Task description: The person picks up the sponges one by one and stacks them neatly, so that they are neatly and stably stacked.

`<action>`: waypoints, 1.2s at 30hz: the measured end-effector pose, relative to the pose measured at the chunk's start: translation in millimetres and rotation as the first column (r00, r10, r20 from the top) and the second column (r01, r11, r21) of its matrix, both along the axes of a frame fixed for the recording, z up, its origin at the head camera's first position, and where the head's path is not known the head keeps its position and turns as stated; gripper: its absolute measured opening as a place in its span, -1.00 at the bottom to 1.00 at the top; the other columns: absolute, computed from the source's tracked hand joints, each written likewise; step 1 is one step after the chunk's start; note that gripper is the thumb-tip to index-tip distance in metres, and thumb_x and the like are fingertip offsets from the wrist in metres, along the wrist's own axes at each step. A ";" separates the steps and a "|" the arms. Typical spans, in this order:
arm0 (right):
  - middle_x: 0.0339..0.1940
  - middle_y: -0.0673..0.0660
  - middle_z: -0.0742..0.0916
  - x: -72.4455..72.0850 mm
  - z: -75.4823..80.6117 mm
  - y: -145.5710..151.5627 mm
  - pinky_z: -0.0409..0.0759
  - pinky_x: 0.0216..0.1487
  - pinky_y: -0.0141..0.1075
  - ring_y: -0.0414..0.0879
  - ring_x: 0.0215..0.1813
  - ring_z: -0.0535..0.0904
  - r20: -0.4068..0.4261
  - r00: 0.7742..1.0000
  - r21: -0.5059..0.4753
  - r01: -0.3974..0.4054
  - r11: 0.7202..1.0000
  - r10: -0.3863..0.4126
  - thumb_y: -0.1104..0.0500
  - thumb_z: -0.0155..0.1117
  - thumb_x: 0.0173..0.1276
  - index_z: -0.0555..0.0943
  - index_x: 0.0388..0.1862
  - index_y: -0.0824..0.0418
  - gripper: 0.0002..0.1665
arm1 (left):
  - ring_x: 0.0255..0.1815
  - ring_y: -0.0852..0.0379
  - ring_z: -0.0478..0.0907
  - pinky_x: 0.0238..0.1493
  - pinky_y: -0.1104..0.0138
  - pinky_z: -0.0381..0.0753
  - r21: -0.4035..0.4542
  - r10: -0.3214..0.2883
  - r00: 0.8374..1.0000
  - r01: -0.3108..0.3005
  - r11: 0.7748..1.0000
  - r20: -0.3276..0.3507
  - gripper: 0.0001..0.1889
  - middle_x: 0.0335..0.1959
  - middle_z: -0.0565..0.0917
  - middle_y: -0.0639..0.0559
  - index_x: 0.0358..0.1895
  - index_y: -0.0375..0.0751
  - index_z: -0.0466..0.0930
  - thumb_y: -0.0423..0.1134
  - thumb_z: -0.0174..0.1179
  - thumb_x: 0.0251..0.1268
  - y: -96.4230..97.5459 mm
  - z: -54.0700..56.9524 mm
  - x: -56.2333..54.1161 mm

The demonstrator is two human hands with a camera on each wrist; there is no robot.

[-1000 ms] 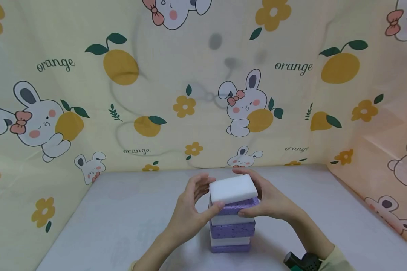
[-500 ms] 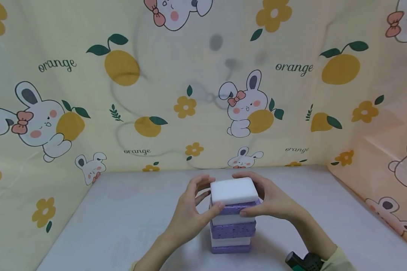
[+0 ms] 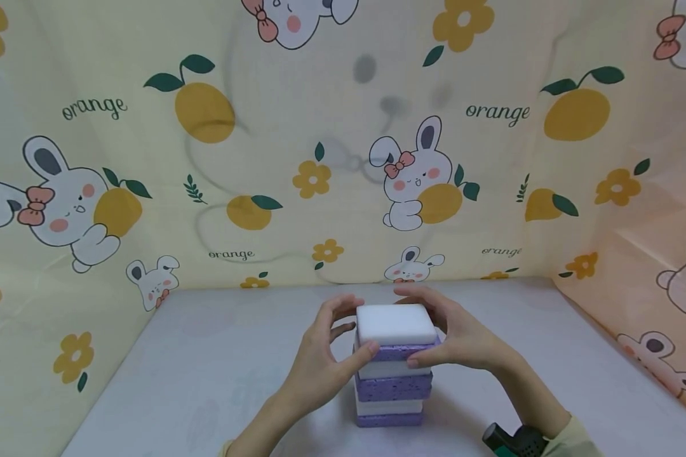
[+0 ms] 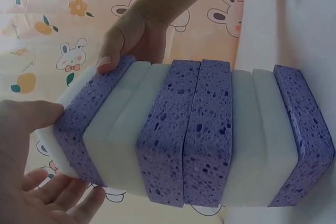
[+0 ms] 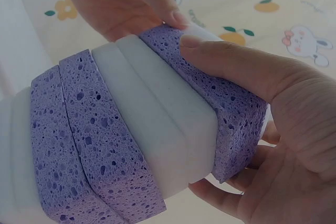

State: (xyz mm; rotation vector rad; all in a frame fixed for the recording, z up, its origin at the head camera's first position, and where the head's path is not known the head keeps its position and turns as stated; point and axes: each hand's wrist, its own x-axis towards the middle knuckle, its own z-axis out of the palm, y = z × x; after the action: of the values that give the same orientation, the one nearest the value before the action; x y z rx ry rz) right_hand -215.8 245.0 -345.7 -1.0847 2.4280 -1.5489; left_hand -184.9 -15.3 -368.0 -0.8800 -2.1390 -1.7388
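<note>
A stack of purple and white sponges stands in front of me, its layers porous purple and smooth white. On top lies a white sponge, roughly level, over a purple sponge. My left hand grips the upper left of the stack, thumb at the near edge where white meets purple. From the other side my right hand holds the top layers, its thumb pressing the purple sponge's face. The right fingers wrap around the far side and are partly hidden in the head view.
The stack stands on a pale grey tabletop. Behind and along both sides hangs a cream backdrop printed with rabbits, oranges and flowers. A dark device sits at the right sleeve.
The white top sponge was tilted, its right side higher; it has come down level and square over the purple one. Both hands stay almost in place.
</note>
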 end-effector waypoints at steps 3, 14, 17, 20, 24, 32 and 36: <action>0.15 0.15 0.58 -0.5 -0.8 0.9 0.65 0.01 -0.09 0.10 0.02 0.58 -0.002 1.000 0.014 0.009 1.000 -0.009 0.24 0.63 0.01 0.23 0.51 0.01 0.11 | 0.27 0.17 0.40 0.23 0.26 0.49 -0.002 -0.008 1.000 0.008 1.000 -0.005 -0.33 0.26 0.45 0.11 0.35 -0.05 0.26 -0.19 0.41 0.22 -0.5 -0.4 -0.5; 0.24 0.13 0.55 1.0 1.7 2.6 0.65 0.03 -0.08 0.10 0.09 0.57 -0.012 1.000 0.018 -0.020 1.000 0.021 0.23 0.63 0.00 0.22 0.51 0.01 0.13 | 0.30 0.12 0.37 0.25 0.23 0.48 -0.024 -0.032 0.999 0.032 0.999 0.001 -0.31 0.29 0.41 0.13 0.38 -0.03 0.23 -0.11 0.38 0.24 0.9 -4.4 -0.9; 0.29 0.11 0.52 3.5 2.4 2.9 0.63 0.07 -0.07 0.08 0.16 0.54 -0.003 0.999 0.015 -0.042 0.999 0.042 0.24 0.62 0.01 0.22 0.52 -0.01 0.13 | 0.32 0.10 0.34 0.26 0.22 0.47 -0.029 -0.050 0.999 0.050 0.998 -0.014 -0.30 0.30 0.39 0.10 0.38 -0.05 0.22 -0.14 0.38 0.24 1.2 -5.9 0.3; 0.31 0.10 0.51 4.4 3.6 3.5 0.59 0.12 -0.08 0.08 0.22 0.50 -0.026 0.998 0.015 -0.063 0.998 0.063 0.26 0.58 0.05 0.21 0.52 0.02 0.09 | 0.34 0.10 0.32 0.27 0.22 0.46 -0.034 -0.063 0.998 0.062 0.998 -0.026 -0.30 0.31 0.38 0.10 0.38 -0.05 0.21 -0.16 0.37 0.23 1.3 -5.5 0.5; 0.32 0.09 0.52 5.0 5.4 4.0 0.53 0.19 -0.07 0.06 0.27 0.46 -0.063 0.995 0.026 -0.071 0.997 0.073 0.25 0.53 0.11 0.21 0.52 0.05 0.04 | 0.34 0.09 0.31 0.29 0.20 0.44 -0.039 -0.071 0.997 0.070 0.997 -0.034 -0.29 0.31 0.37 0.11 0.38 -0.04 0.21 -0.15 0.38 0.22 0.9 -5.8 -0.2; 0.33 0.07 0.51 6.0 4.9 4.6 0.42 0.27 0.07 0.04 0.32 0.43 -0.072 0.995 0.034 -0.063 0.997 0.065 0.25 0.47 0.18 0.22 0.52 0.04 -0.03 | 0.32 0.17 0.33 0.29 0.19 0.44 -0.062 -0.067 0.998 0.067 0.996 -0.001 -0.19 0.30 0.38 0.16 0.39 -0.01 0.20 -0.08 0.48 0.10 2.1 -6.2 0.5; 0.33 0.08 0.51 4.2 4.9 5.7 0.45 0.25 0.01 0.05 0.32 0.42 -0.068 0.996 0.034 -0.062 0.998 0.064 0.27 0.36 0.28 0.23 0.52 0.04 -0.14 | 0.34 0.18 0.29 0.32 0.13 0.39 -0.071 -0.057 0.998 0.058 0.996 0.010 -0.22 0.32 0.37 0.18 0.39 0.00 0.21 -0.05 0.44 0.14 3.3 -5.4 1.4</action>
State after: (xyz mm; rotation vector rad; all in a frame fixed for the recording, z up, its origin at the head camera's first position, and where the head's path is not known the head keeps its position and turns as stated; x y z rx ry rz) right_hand -211.6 250.7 -340.8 -1.2164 2.4281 -1.4728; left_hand -183.5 -12.0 -373.4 -0.9640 -2.2135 -1.7052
